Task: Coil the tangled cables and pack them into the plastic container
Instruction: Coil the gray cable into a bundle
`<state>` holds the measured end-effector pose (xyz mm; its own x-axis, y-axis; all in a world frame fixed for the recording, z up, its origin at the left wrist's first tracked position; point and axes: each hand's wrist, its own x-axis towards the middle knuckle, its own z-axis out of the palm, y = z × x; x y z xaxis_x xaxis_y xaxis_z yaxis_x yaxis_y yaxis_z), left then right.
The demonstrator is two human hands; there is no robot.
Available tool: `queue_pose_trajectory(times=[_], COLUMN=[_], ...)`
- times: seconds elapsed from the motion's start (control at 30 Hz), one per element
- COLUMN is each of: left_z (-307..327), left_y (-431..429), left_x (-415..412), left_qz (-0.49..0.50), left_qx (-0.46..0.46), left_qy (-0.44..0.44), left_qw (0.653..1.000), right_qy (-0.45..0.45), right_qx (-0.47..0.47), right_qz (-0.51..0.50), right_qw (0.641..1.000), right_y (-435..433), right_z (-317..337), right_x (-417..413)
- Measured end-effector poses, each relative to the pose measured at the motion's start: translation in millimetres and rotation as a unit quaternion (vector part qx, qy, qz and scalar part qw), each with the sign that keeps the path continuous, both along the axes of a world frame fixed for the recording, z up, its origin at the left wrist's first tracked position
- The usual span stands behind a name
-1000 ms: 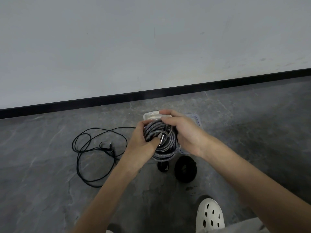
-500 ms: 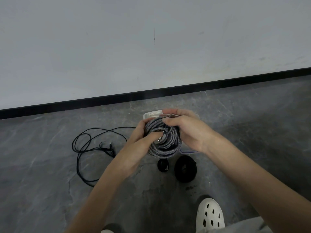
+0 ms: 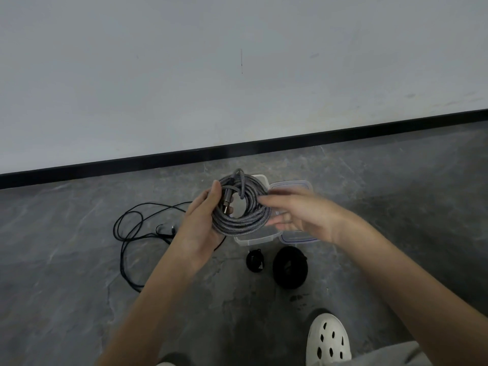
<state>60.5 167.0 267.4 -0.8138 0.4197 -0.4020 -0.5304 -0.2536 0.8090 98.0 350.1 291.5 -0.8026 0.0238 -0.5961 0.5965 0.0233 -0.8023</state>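
Gripped in the left hand (image 3: 200,223): a grey coil (image 3: 241,220), thumb laid over its left side, fingers curled beneath, a metal plug (image 3: 227,198) lying across the loops just beside the thumb. At the coil's right side, the right hand (image 3: 298,215), blurred, fingers straight and spread, holding nothing; whether touching the loops or just short of them, cannot tell. Directly below coil and right hand, on the floor (image 3: 79,260), a clear container (image 3: 257,240), mostly hidden by both, only its near rim and far corner showing. Beside it, partly covered by the right hand, the lid (image 3: 290,184). Left of the left hand and running under its wrist, a loose black cable (image 3: 132,233) in wide loops. Nearer than both hands, between the forearms, a small black coil (image 3: 255,261) beside a larger black coil (image 3: 290,267), apart from each other and from the container. Below the right forearm, a white shoe (image 3: 328,339).
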Motion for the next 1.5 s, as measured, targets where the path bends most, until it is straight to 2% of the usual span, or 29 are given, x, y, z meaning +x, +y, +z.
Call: queue_pose_trajectory(times=[0.3, 0.53, 0.7, 0.77, 0.97, 1.2, 1.4, 1.5], left_z=[-17, -59, -114, -135, -196, -258, -304, -325], left_y=[5, 5, 0, -2, -1, 2, 2, 7], left_x=[1, 6, 16, 21, 29, 50, 73, 79], left_qz=[-0.016, -0.027, -0.162, -0.191, -0.226, -0.236, -0.285, -0.275], left_qx=[-0.047, -0.099, -0.223, -0.242, -0.290, -0.288, -0.356, -0.356], left_qy=[-0.019, -0.061, 0.037, 0.063, 0.092, 0.092, 0.071, 0.072], left_qw=[0.999, 0.993, 0.961, 0.949, 0.925, 0.923, 0.887, 0.890], right_qy=[-0.011, -0.057, -0.080, -0.091, -0.141, -0.189, -0.233, -0.237], right_qx=[0.003, 0.047, 0.088, 0.104, 0.120, 0.173, 0.177, 0.190], right_qz=[-0.068, -0.108, -0.123, -0.129, -0.083, -0.070, -0.064, -0.052], right_qw=[0.998, 0.991, 0.985, 0.982, 0.979, 0.964, 0.954, 0.951], right_y=[-3, -9, -10, -11, -15, -19, -22, -22], right_z=[-22, -66, -124, -146, -206, -271, -314, -329], right_x=[1, 3, 8, 11, 26, 50, 67, 71])
